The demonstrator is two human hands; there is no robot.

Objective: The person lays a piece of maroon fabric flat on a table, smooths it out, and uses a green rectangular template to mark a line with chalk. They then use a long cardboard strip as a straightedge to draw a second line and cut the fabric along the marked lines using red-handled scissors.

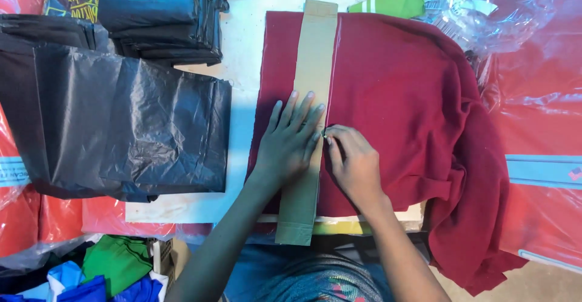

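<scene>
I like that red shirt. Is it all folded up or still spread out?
Partly folded. The red shirt lies flat under a cardboard strip, and its right side hangs bunched off the table. The left hand presses the strip.

My pale counter (242, 41) sits crowded: black plastic bags (130, 129) at my left, clear wrapped red packs (539, 120) at my right, bright folded clothes (103, 275) heaped below.

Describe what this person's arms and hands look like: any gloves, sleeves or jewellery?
Both arms are bare from the bottom edge of the picture to the fingertips: no sleeves, gloves, watch or bracelets show. The left hand and the right hand carry no rings that I can make out. The nails are short and unpainted. Below the arms, the person's clothing is a blue-grey patterned fabric.
</scene>
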